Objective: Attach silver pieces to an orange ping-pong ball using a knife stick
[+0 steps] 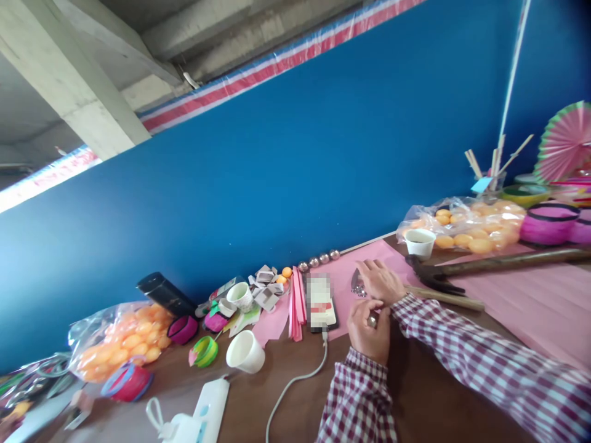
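My left hand (367, 332) is closed, thumb and fingers curled round a shiny metal ball (372, 319). Just beyond it, my right hand (382, 282) reaches over a small heap of shiny metal beads (358, 289) on pink paper (344, 277); its fingers are stretched forward and bent down, with no held thing visible. Both wrists come close together. Beside the right wrist lies a wooden stick (452, 299), partly covered by the sleeve. A phone (322, 301) with a charging cable (295, 378) lies left of my hands. Several metal balls (318, 261) form a row along the wall.
Right: a claw hammer (489, 263), a white cup (420, 243), a bag of orange balls (480, 227). Left: a paper cup (245, 352), a power strip (210, 409), folded pink paper strips (297, 304), another bag of orange balls (129, 338). A blue wall (295, 166) stands behind.
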The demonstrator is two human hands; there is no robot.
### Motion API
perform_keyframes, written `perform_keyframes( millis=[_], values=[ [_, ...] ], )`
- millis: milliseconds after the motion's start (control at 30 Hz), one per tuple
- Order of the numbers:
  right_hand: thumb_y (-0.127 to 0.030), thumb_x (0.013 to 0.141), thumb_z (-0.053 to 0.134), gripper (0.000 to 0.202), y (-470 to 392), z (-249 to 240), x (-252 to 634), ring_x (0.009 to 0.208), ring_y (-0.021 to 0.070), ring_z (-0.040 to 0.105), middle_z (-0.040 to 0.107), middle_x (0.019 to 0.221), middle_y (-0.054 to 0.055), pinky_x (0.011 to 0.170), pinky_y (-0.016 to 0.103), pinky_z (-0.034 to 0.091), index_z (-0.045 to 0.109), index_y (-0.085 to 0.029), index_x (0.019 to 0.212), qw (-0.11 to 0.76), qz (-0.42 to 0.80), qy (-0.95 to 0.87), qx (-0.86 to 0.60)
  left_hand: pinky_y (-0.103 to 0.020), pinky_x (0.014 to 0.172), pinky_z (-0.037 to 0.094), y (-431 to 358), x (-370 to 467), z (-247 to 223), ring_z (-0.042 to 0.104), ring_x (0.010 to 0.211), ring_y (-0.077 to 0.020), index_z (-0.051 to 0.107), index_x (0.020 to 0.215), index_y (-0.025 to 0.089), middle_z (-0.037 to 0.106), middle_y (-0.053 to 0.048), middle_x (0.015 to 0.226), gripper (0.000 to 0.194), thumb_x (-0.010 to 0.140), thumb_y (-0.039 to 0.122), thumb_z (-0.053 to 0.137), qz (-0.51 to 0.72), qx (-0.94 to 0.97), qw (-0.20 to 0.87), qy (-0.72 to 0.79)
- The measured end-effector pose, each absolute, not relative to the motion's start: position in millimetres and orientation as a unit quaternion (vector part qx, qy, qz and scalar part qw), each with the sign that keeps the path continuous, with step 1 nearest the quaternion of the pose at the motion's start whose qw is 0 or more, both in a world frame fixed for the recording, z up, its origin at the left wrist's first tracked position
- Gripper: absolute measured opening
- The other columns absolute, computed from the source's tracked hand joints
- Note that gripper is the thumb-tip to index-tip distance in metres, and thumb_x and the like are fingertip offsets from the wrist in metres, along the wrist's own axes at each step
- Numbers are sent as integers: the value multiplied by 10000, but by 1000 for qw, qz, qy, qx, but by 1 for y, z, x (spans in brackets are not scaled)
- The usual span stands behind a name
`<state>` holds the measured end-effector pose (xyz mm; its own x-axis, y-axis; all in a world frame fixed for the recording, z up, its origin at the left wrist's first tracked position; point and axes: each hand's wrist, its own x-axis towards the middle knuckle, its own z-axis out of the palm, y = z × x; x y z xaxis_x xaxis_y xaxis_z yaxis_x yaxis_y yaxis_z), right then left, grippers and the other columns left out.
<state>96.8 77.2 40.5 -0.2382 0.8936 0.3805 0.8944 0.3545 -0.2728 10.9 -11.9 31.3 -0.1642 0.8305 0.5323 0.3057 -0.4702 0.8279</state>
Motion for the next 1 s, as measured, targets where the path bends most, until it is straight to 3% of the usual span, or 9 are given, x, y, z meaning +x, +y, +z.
perform_keyframes(
  millis=[267,567,633,767,867,1000],
  values=[
    [-125,815,387,337,74,52,91,916,226,444,551,989,89,713,306,339,448,-192,1139,187,-106,-797,-564,-302,664,439,-9,11,27,555,685,-173,609,679,178,605,-55,681,64,693,150,554,564,655,189,466],
    [-147,839,374,261,75,46,88,958,223,456,588,990,93,760,314,364,543,-189,1033,187,-94,-816,-539,-255,617,414,-5,5,15,556,648,-148,546,642,190,574,-37,662,123,740,155,481,491,653,31,576],
    [-154,832,389,266,76,42,88,981,226,456,589,1012,102,795,324,368,557,-179,1037,193,-51,-823,-532,-259,609,407,-3,1,17,557,649,-153,546,642,190,578,-38,664,123,742,159,481,485,641,22,594],
    [-129,732,501,299,81,29,88,1032,226,466,593,1053,91,878,358,359,593,-191,1010,262,184,-786,-529,-271,601,406,-1,-5,22,557,654,-166,554,651,185,580,-50,681,101,735,178,499,483,620,29,618],
    [-121,693,514,244,84,14,87,849,186,581,657,871,43,787,314,442,636,-205,886,292,304,-735,-531,-279,637,418,-3,-3,25,561,683,-170,561,665,181,582,-56,695,96,739,184,499,501,622,51,600],
    [-193,785,398,257,79,-7,90,726,162,632,671,788,47,671,276,505,626,-179,904,345,374,-677,-532,-290,644,426,-6,3,22,561,692,-170,568,679,178,587,-56,698,111,755,211,495,532,623,98,565]
  ],
)
